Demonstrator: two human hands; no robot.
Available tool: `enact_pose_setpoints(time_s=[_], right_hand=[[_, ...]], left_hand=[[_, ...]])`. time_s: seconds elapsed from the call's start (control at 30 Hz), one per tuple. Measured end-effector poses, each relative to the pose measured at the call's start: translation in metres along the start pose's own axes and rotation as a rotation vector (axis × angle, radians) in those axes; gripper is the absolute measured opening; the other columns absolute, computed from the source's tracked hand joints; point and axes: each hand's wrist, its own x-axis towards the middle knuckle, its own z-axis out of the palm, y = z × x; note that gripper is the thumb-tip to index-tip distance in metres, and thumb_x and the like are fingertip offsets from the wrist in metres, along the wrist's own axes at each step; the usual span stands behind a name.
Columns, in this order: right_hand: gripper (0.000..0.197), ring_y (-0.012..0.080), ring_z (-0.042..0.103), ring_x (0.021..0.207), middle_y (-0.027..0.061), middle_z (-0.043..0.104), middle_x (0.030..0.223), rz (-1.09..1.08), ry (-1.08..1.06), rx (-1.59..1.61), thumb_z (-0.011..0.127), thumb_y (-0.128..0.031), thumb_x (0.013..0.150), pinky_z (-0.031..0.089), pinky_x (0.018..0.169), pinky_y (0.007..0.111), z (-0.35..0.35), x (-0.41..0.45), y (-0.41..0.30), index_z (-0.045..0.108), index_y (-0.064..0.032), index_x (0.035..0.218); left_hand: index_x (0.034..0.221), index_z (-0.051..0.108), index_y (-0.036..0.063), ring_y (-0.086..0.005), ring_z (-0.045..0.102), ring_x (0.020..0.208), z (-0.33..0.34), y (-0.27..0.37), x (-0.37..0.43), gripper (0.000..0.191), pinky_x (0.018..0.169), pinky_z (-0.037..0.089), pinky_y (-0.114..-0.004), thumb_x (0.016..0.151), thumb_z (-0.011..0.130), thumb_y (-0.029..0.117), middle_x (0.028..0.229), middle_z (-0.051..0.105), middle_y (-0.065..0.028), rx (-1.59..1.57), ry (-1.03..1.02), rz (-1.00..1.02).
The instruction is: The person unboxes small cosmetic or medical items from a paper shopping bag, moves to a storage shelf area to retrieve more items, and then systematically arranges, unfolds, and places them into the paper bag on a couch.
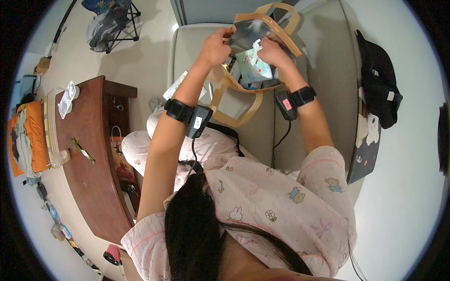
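A clear plastic tote bag with tan trim and handles stands open on the grey sofa, with several items inside. My left hand grips the bag's rim at its upper left. Reaching into the bag, my right hand pinches a white tissue that sticks out of a green tissue pack. The pack lies tilted on top of the other contents. A white and green packet is on the sofa's left edge, partly behind my left forearm. Both wrists wear black straps with small cabled devices.
A brown wooden table at the left bears a white plastic tray, a green-stemmed item and a clear cup. A black cap rests on the sofa's right side. A folding chair stands on the floor at the upper left.
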Motion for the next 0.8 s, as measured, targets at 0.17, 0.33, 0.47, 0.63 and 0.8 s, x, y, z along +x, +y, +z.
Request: enact_pose_setpoints(time_s=[0.17,0.33,0.47,0.63,0.8], right_hand=[[0.022,0.0341,0.055,0.091,0.0259,0.054,0.095,0.316,-0.283,0.065,0.046,-0.002,0.067,0.045,0.066,0.046,0.014,0.028,0.011,0.057,0.0089,0.083],[0.027,0.0298,0.058,0.083,0.0162,0.059,0.092,0.081,-0.459,-0.681,0.048,-0.002,0.068,0.047,0.064,0.040,0.016,0.015,-0.008,0.059,-0.0012,0.092],[0.031,0.0252,0.059,0.078,0.0142,0.059,0.089,-0.159,-0.330,-0.770,0.047,0.000,0.066,0.048,0.062,0.035,0.027,0.011,-0.023,0.059,-0.0031,0.094],[0.042,0.0241,0.058,0.082,0.0138,0.059,0.092,-0.177,-0.673,-0.827,0.045,-0.001,0.066,0.047,0.062,0.036,0.042,0.029,-0.042,0.054,-0.0115,0.105],[0.026,0.0303,0.058,0.079,0.0150,0.059,0.092,-0.212,-0.591,-0.718,0.047,-0.004,0.066,0.046,0.065,0.039,0.071,0.049,0.008,0.060,-0.0030,0.088]], left_hand=[[0.100,0.051,0.0006,-0.0300,0.055,0.088,-0.004,0.001,0.000,0.037,0.076,0.043,-0.033,0.064,0.044,0.001,0.097,0.056,-0.0169,-0.022,-0.059,-0.056],[0.100,0.051,0.0008,-0.0316,0.054,0.089,-0.002,-0.011,-0.004,0.037,0.076,0.042,-0.034,0.063,0.045,0.002,0.096,0.056,-0.0177,-0.013,-0.095,-0.098],[0.099,0.051,0.0005,-0.0335,0.052,0.090,0.006,-0.028,-0.004,0.037,0.078,0.041,-0.034,0.062,0.045,0.002,0.095,0.055,-0.0190,-0.052,-0.059,-0.038],[0.097,0.052,-0.0002,-0.0346,0.051,0.090,0.000,-0.015,-0.006,0.036,0.078,0.041,-0.034,0.061,0.044,0.001,0.093,0.055,-0.0206,-0.047,-0.046,-0.016],[0.092,0.053,-0.0004,-0.0350,0.052,0.089,0.000,-0.010,-0.007,0.032,0.077,0.041,-0.035,0.061,0.045,0.002,0.090,0.056,-0.0213,-0.027,-0.048,-0.034]])
